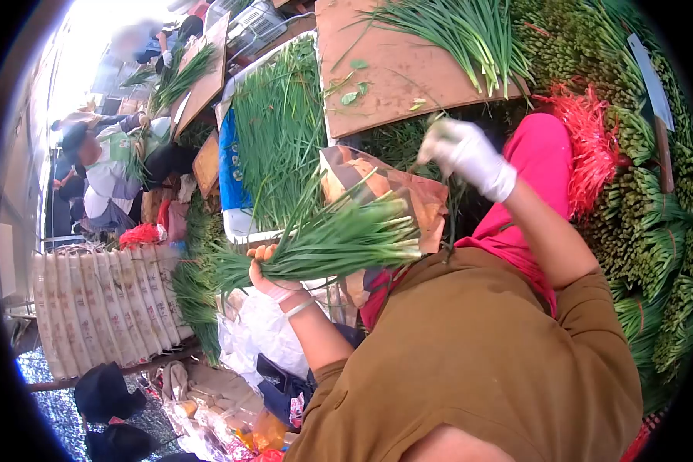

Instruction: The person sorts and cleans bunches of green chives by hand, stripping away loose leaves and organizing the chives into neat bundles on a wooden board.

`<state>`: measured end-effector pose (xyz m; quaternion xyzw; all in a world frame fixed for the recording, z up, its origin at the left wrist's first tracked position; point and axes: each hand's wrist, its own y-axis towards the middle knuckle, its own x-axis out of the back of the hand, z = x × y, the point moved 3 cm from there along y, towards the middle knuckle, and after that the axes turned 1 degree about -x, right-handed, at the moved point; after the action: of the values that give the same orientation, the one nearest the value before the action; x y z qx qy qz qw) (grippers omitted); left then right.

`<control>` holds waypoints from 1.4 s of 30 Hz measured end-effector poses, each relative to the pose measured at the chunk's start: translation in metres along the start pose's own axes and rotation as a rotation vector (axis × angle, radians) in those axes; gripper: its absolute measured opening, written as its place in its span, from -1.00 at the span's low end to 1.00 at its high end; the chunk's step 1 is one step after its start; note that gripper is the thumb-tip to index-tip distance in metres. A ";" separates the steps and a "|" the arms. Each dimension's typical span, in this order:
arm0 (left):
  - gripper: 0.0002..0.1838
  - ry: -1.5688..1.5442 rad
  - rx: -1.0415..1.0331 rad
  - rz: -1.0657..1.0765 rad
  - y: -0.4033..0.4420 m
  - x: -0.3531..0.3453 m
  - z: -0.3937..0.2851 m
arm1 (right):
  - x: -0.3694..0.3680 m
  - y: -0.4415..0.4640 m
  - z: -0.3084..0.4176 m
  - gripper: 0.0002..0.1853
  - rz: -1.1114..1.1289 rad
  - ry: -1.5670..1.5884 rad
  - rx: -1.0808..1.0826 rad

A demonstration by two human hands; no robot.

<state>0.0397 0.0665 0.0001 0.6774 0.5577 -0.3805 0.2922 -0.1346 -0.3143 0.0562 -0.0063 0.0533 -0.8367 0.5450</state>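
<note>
My left hand (276, 283) is closed around a bunch of Chinese chives (339, 239). The bunch lies sideways over my lap, pale stem ends to the right and green leaf tips to the left. My right hand (470, 158), in a white glove, is raised past the stem ends near the edge of a brown board (396, 69). Its fingers are curled together and slightly blurred; what they hold, if anything, I cannot make out. Beneath the bunch, a brown and orange patterned cloth (427, 204) covers part of my lap.
Loose chives (470, 35) lie on the board. A white crate (242, 227) holds more chives. Red plastic strips (585, 146) and a knife (654, 100) rest by stacked bundles (658, 246) at right. Other people (119, 154) sit at upper left near a ribbed whitish stack (108, 308).
</note>
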 end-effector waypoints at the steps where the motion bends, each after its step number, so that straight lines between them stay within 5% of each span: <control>1: -0.80 -0.099 0.030 -0.070 0.000 0.008 0.002 | 0.018 0.009 -0.018 -0.80 -0.017 -0.168 -0.060; 2: -0.80 -0.116 0.047 -0.020 0.002 0.015 0.005 | 0.037 0.019 -0.039 -0.78 -0.038 -0.333 -0.119; 3: -0.80 -0.128 0.063 0.032 0.004 0.021 0.006 | 0.045 0.026 -0.046 -0.77 0.129 -0.830 -0.113; 4: -0.80 -0.140 0.077 0.084 0.007 0.026 0.006 | 0.040 0.026 -0.053 -0.71 0.212 -1.213 0.087; 6: -0.80 -0.174 0.088 0.096 0.006 0.012 0.008 | 0.013 0.019 -0.043 -0.66 0.083 -1.160 0.326; 11: -0.77 -0.085 0.074 0.142 0.006 -0.030 0.008 | -0.069 0.036 -0.012 -0.65 0.443 -0.644 0.209; 12: -0.76 -0.063 0.069 0.147 0.005 -0.039 0.009 | -0.088 0.036 -0.011 -0.50 0.543 -0.624 0.121; 14: -0.74 -0.061 0.117 0.262 0.008 -0.040 0.006 | -0.119 0.035 -0.014 -0.61 0.686 -0.714 0.228; 16: -0.73 -0.086 0.140 0.314 0.010 -0.042 0.006 | -0.150 0.074 -0.085 -0.71 0.791 0.511 0.046; 18: -0.72 -0.042 0.122 0.322 0.009 -0.043 0.003 | -0.104 0.036 0.067 -0.80 0.523 0.114 0.116; 20: -0.71 -0.049 0.115 0.306 0.005 -0.037 0.002 | -0.061 0.041 0.102 -0.83 0.312 0.476 0.299; 22: -0.71 -0.090 0.111 0.299 0.004 -0.034 0.003 | -0.034 0.043 0.097 -0.81 0.115 0.278 0.329; 24: -0.71 -0.111 0.117 0.303 0.004 -0.032 0.006 | -0.034 0.059 0.028 -0.91 0.303 -0.043 0.328; 25: -0.71 -0.110 0.121 0.309 0.005 -0.031 0.006 | -0.036 0.057 -0.003 -0.80 0.302 -0.613 0.433; 26: -0.71 -0.106 0.124 0.315 0.007 -0.029 0.005 | -0.046 0.050 -0.025 -0.69 0.312 -0.856 0.362; 28: -0.70 -0.110 0.131 0.345 0.009 -0.028 0.005 | -0.070 0.039 -0.048 -0.73 0.519 -0.891 0.233; 30: -0.70 -0.084 0.115 0.331 0.006 -0.031 0.004 | -0.086 0.043 -0.059 -0.81 0.494 -0.948 0.236; 32: -0.73 -0.070 0.080 0.168 0.006 -0.021 0.001 | -0.068 0.055 -0.032 -0.90 0.213 -0.346 0.542; 34: -0.75 -0.058 0.050 0.001 0.007 0.000 -0.002 | -0.031 0.071 0.002 -0.90 0.074 0.194 0.303; 36: -0.72 -0.010 0.115 -0.059 0.012 0.054 -0.004 | 0.014 0.084 -0.002 -0.85 -0.212 0.257 0.137; 39: -0.51 0.019 0.179 -0.518 0.005 0.076 0.012 | 0.019 0.063 -0.048 -0.79 -0.119 0.030 -0.027; 41: -0.44 0.010 0.214 -0.579 0.002 0.099 0.017 | -0.014 0.033 -0.106 -0.68 0.019 0.091 0.093; 42: -0.41 0.007 0.230 -0.611 0.001 0.113 0.017 | -0.037 0.007 -0.124 -0.62 0.104 0.111 -0.121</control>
<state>0.0476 0.1123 -0.1047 0.5087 0.6896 -0.5085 0.0843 -0.1222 -0.2734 -0.0658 0.0099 0.1344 -0.8017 0.5823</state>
